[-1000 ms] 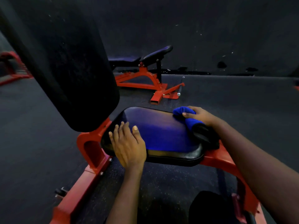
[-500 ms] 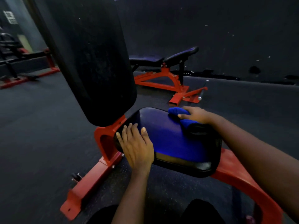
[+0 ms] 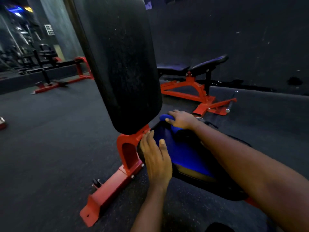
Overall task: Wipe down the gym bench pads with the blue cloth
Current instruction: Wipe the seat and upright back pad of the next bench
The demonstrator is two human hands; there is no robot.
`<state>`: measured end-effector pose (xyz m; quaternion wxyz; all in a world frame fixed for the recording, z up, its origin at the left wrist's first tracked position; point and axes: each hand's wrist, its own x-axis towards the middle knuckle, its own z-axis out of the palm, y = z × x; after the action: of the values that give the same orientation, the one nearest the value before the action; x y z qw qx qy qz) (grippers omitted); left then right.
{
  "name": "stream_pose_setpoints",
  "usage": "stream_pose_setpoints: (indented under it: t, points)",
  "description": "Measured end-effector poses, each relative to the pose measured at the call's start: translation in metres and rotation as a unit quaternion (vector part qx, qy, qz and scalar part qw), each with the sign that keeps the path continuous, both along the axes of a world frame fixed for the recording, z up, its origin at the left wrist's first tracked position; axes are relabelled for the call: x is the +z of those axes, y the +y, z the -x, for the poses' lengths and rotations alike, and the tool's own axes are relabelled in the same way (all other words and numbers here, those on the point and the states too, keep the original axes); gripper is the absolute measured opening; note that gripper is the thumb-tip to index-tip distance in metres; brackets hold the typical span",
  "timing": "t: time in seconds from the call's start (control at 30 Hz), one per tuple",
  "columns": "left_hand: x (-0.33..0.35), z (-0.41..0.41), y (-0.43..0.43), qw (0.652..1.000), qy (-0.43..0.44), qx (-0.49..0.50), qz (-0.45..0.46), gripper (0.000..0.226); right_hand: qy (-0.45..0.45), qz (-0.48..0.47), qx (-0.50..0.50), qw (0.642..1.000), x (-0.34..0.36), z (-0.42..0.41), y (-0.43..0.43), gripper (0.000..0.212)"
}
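Blue cloth (image 3: 164, 117) lies bunched at the far edge of the seat pad (image 3: 184, 153), just below the upright back pad (image 3: 123, 64). Right hand (image 3: 181, 120) grips it, fingers curled over, forearm stretched across the pad. Left hand (image 3: 155, 156) lies flat, fingers together, on the near-left edge. Compared with half a second earlier, cloth and right hand sit nearer the back pad; left hand unmoved.

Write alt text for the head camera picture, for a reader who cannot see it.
A person's right hand holds a blue cloth on the far end of a gym seat pad, while the left hand rests flat on its left edge. The upright black back pad rises from a red frame; another red bench stands behind.
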<state>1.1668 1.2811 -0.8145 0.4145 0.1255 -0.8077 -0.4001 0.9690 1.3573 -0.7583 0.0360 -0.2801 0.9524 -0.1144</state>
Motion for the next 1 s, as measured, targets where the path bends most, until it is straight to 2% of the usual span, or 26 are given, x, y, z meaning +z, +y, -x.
stream_pose_setpoints:
  t: [0.1,0.17,0.27,0.37,0.5,0.7,0.9,1.0]
  points:
    - [0.016,-0.010,-0.035,0.993,0.109,0.038,0.001,0.043,-0.026,0.021,-0.007,0.999,-0.003,0.006,0.013,0.048]
    - [0.038,-0.006,-0.068,0.986,0.141,0.088,0.024,0.042,-0.015,0.030,-0.066,0.997,0.000,0.010,0.001,0.045]
    - [0.073,0.008,-0.112,0.991,0.109,0.059,0.058,0.054,0.010,0.011,-0.110,0.994,0.007,0.008,-0.028,0.049]
    - [0.083,0.023,-0.133,0.996,0.069,0.001,0.058,0.060,0.015,0.019,-0.076,0.997,0.007,0.003,-0.034,0.047]
    - [0.078,0.033,-0.132,0.996,0.088,0.000,0.034,0.064,0.035,-0.005,0.023,0.999,0.004,-0.011,-0.034,0.044]
    - [0.077,0.035,-0.141,0.994,0.094,-0.034,0.047,0.065,0.040,-0.023,-0.012,0.999,0.009,-0.024,-0.058,0.046]
    - [0.083,0.025,-0.133,0.993,0.099,-0.021,0.064,0.063,0.069,0.014,0.099,0.993,-0.004,-0.072,-0.062,0.038]
    - [0.084,0.020,-0.133,0.992,0.103,-0.015,0.077,0.062,0.050,0.003,0.066,0.997,0.003,-0.080,-0.072,0.038]
